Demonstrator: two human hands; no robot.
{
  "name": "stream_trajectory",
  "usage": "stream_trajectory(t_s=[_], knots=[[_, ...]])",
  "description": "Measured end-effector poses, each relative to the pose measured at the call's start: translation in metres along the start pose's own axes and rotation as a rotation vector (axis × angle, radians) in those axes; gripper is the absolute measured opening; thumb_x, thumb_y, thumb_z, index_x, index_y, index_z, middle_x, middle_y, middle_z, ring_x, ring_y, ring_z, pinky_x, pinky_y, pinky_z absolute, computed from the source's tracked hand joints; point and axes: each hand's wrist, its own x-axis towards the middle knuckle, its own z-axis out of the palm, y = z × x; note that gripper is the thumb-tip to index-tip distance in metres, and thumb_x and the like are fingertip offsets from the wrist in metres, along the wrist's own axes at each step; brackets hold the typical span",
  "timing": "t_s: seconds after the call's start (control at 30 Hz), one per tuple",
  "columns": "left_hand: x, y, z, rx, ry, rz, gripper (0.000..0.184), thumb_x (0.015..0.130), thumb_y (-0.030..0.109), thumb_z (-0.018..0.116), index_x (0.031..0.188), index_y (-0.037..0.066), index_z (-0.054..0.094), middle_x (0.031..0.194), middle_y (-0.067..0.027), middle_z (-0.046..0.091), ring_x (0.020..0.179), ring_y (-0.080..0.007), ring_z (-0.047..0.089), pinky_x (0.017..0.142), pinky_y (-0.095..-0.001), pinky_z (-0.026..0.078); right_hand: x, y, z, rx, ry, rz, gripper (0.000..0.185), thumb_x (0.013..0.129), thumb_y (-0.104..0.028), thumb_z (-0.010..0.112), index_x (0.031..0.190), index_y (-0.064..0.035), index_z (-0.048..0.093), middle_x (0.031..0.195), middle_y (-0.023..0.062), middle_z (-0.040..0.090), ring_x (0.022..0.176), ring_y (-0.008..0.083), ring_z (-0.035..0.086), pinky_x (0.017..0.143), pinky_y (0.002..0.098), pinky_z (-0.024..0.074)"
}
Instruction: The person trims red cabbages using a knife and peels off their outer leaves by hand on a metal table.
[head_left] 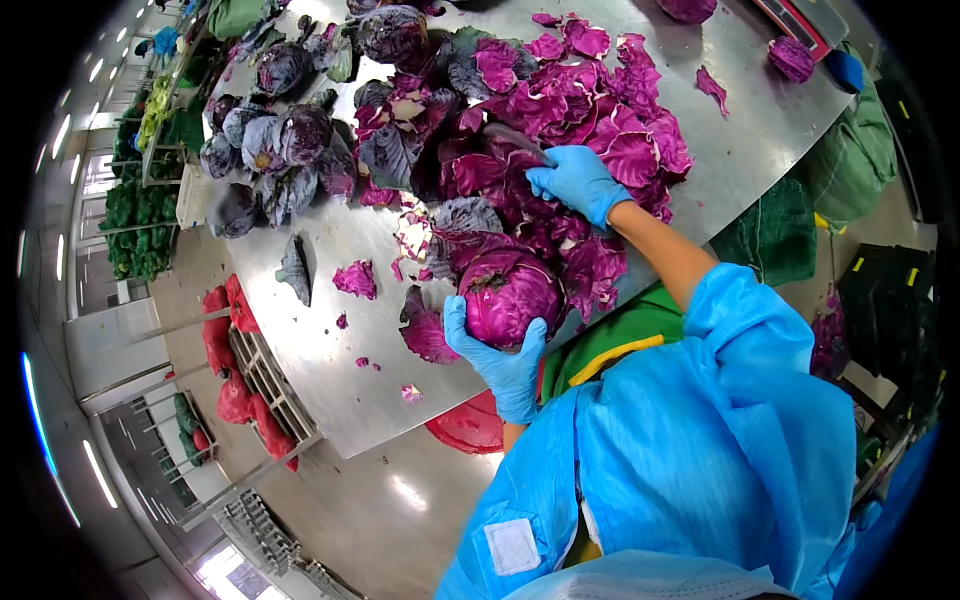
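My left hand, in a blue glove, cups a trimmed red cabbage from its near side, thumb and fingers curved round it. The cabbage rests on the metal table with its stem end partly showing. My right hand, also gloved in blue, is closed round a knife, its handle mostly hidden. The blade points to the upper left, over a heap of loose purple leaves. A darker outer leaf lies just behind the cabbage.
Several untrimmed cabbages are piled on the table's left side. At the far right stand a red-edged device and a small cabbage. A red container sits below the near edge. Green sacks stand to the right.
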Motion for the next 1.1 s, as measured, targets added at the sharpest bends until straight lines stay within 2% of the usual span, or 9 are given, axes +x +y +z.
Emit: stream_trajectory(t_s=[0.03, 0.13, 0.27, 0.4, 0.5, 0.53, 0.63, 1.0, 1.1], knots=[[0.0, 0.001, -0.002, -0.012, -0.003, -0.029, 0.102, 0.064, 0.035, 0.089, 0.142, 0.001, 0.031, 0.141, -0.0153, 0.036, 0.136, -0.033, 0.033, 0.116, -0.0459, 0.023, -0.011, -0.006, -0.006, -0.257, 0.017, -0.154, 0.048, 0.082, -0.048, 0.067, 0.088, -0.0008, 0.069, 0.075, 0.0228, 0.065, 0.075, 0.0403, 0.065, 0.068, 0.0457, 0.0506], [0.007, 0.005, -0.003, -0.041, -0.006, -0.072, 0.104, 0.064, 0.035, 0.089, 0.143, 0.001, 0.031, 0.141, -0.0152, 0.036, 0.135, -0.0321, 0.033, 0.116, -0.0447, 0.023, -0.059, -0.015, -0.013, -0.392, -0.276, -0.106, 0.059, 0.074, -0.053, 0.079, 0.102, -0.0026, 0.07, 0.084, 0.0142, 0.069, 0.077, 0.0257, 0.067, 0.074, 0.0351, 0.0513], [0.012, 0.009, 0.004, -0.044, 0.01, -0.115, 0.105, 0.064, 0.034, 0.09, 0.144, 0.001, 0.031, 0.141, -0.0152, 0.036, 0.134, -0.0308, 0.034, 0.116, -0.0432, 0.023, -0.081, 0.008, 0.016, -0.008, -0.403, -0.11, 0.077, 0.074, -0.045, 0.082, 0.134, -0.0053, 0.056, 0.117, 0.0129, 0.061, 0.109, 0.0206, 0.056, 0.094, 0.0324, 0.0453], [0.016, 0.001, 0.006, -0.092, 0.071, -0.167, 0.099, 0.065, 0.028, 0.089, 0.143, 0.001, 0.033, 0.14, -0.0146, 0.038, 0.133, -0.0297, 0.037, 0.115, -0.0421, 0.026, -0.078, 0.034, 0.026, 0.437, -0.427, -0.117, 0.06, 0.082, -0.035, 0.077, 0.131, -0.0059, 0.058, 0.115, 0.0163, 0.062, 0.107, 0.0214, 0.059, 0.092, 0.0301, 0.0465], [0.02, 0.002, 0.006, -0.139, 0.089, -0.187, 0.094, 0.067, 0.026, 0.088, 0.141, 0.0, 0.036, 0.138, -0.0145, 0.039, 0.131, -0.0294, 0.039, 0.115, -0.0419, 0.027, -0.08, 0.03, 0.028, 0.166, -0.331, -0.249, 0.051, 0.086, -0.025, 0.073, 0.132, -0.0073, 0.058, 0.099, 0.007, 0.062, 0.089, 0.0124, 0.058, 0.08, 0.0305, 0.0491], [0.02, 0.006, 0.006, -0.145, 0.097, -0.196, 0.093, 0.067, 0.026, 0.088, 0.141, 0.001, 0.036, 0.138, -0.0143, 0.04, 0.131, -0.0294, 0.039, 0.114, -0.0421, 0.027, -0.082, 0.034, 0.036, 0.065, -0.174, -0.431, 0.045, 0.086, -0.023, 0.071, 0.127, -0.0083, 0.061, 0.093, 0.0086, 0.062, 0.079, 0.0165, 0.062, 0.072, 0.0321, 0.0506], [0.019, 0.002, 0.009, -0.095, 0.125, -0.147, 0.092, 0.068, 0.027, 0.087, 0.14, 0.001, 0.037, 0.135, -0.0134, 0.042, 0.129, -0.0292, 0.04, 0.114, -0.0426, 0.028, -0.089, 0.035, 0.052, -0.25, 0.106, -0.478, 0.042, 0.084, -0.021, 0.069, 0.124, -0.0083, 0.063, 0.09, 0.0112, 0.061, 0.078, 0.0241, 0.065, 0.069, 0.0344, 0.0515], [0.013, 0.004, 0.003, -0.19, 0.145, -0.223, 0.092, 0.064, 0.028, 0.088, 0.139, 0.002, 0.041, 0.134, -0.013, 0.044, 0.127, -0.0294, 0.041, 0.112, -0.0436, 0.029, -0.051, 0.027, 0.046, -0.316, 0.032, -0.475, 0.018, 0.079, -0.019, 0.066, 0.092, -0.007, 0.067, 0.086, 0.0175, 0.066, 0.078, 0.0373, 0.065, 0.071, 0.0463, 0.052], [0.002, -0.006, -0.01, -0.006, 0.029, 0.01, 0.093, 0.064, 0.032, 0.088, 0.139, 0.002, 0.041, 0.135, -0.0135, 0.043, 0.128, -0.031, 0.04, 0.113, -0.0451, 0.028, -0.026, 0.022, 0.046, -0.352, 0.074, -0.401, 0.012, 0.079, -0.018, 0.063, 0.084, -0.0072, 0.067, 0.082, 0.0193, 0.065, 0.076, 0.0389, 0.064, 0.07, 0.0484, 0.0511]])
